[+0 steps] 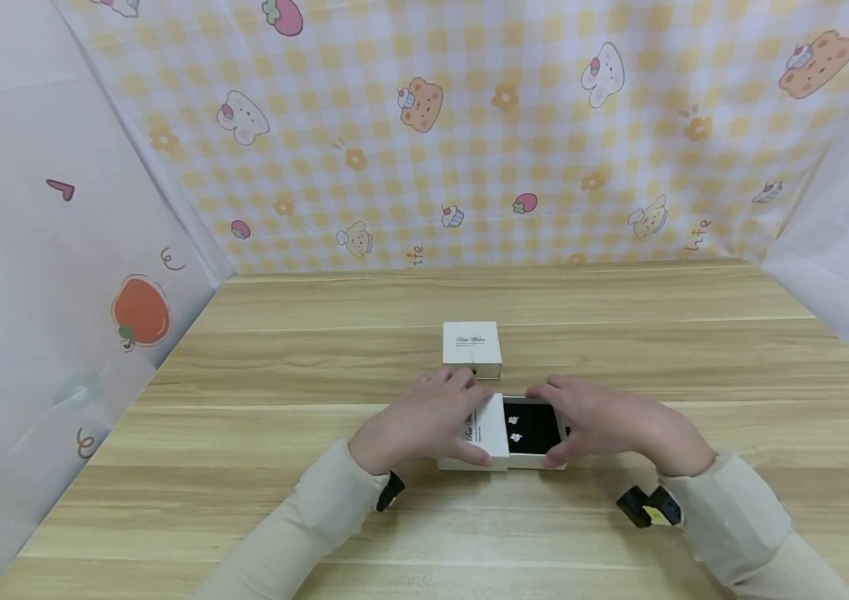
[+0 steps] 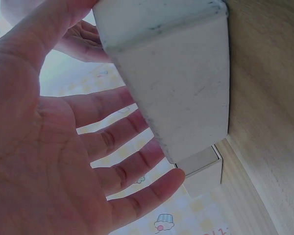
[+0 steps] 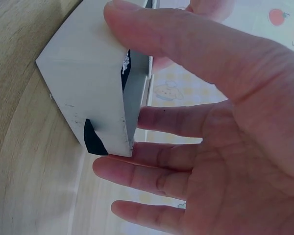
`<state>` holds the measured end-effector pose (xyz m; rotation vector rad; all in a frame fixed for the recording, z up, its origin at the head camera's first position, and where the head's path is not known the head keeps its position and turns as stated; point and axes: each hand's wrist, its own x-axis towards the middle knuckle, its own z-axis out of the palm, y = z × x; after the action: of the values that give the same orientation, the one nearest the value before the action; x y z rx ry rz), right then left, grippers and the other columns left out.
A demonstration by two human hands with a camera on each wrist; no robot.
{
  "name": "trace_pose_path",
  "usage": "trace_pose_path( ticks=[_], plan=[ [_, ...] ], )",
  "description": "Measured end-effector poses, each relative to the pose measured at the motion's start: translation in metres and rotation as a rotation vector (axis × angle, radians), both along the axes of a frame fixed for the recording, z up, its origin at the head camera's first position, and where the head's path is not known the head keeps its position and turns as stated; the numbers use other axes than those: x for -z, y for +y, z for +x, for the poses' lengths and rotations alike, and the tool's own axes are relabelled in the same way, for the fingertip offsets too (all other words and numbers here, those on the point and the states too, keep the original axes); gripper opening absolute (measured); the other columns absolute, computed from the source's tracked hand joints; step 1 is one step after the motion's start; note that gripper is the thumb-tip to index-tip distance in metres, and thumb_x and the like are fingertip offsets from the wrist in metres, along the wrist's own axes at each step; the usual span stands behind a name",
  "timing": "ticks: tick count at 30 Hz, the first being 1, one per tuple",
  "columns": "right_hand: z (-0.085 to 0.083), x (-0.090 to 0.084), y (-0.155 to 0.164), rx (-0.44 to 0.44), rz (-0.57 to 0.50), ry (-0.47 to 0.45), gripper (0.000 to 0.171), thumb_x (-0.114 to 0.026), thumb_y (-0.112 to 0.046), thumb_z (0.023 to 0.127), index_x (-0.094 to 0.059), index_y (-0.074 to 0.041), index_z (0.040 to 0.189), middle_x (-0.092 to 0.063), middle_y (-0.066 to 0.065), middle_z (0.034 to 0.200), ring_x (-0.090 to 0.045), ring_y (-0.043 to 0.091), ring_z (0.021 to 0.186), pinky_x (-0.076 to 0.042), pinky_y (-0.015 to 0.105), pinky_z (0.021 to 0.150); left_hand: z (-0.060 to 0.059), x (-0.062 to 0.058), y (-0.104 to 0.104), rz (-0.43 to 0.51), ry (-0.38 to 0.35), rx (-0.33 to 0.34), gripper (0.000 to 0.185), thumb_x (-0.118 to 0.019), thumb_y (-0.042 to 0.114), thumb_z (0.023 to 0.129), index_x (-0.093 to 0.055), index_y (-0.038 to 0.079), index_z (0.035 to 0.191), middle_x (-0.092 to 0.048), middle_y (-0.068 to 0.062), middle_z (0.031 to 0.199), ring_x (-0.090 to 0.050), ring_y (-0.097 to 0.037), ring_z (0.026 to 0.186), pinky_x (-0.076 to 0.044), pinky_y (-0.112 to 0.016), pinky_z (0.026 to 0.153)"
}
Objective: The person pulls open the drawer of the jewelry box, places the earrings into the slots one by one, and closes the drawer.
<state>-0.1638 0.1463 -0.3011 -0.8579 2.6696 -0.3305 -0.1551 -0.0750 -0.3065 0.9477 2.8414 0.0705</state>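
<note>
Both hands' fingers (image 1: 469, 454) grasping half-open white box (image 1: 487, 433) — left (image 1: 424, 421), right (image 1: 604, 421) — between them

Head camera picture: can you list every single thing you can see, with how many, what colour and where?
Sliding box: 1, white sleeve, black tray half out, table front centre, between both hands.
Earrings: 2, silvery, on the black tray.
Closed box: 1, white, behind the sliding box.
Table: 1, light wood.
Cloth backdrop: yellow check with cartoon animals, behind the table.
Left hand: grips the sleeve.
Right hand: grips the tray end.
</note>
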Motion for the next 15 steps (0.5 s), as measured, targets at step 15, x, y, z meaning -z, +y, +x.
trace_pose_path(
  ticks=[15],
  plan=[
    [-0.0007, 0.0010, -0.0026, 0.007, -0.010, -0.019, 0.082, -0.080, -0.041, 0.067, -0.046, -0.004, 0.132, -0.053, 0.005, 0.114, -0.053, 0.019, 0.098, -0.046, 0.040, 0.083, -0.0006, -0.0006, 0.0004, -0.009, 0.002, 0.004, 0.076, -0.070, 0.059, 0.071, -0.049, 0.020, 0.133, -0.049, -0.001, 0.121, -0.043, -0.021, 0.117, -0.040, -0.038, 0.094]
  ],
)
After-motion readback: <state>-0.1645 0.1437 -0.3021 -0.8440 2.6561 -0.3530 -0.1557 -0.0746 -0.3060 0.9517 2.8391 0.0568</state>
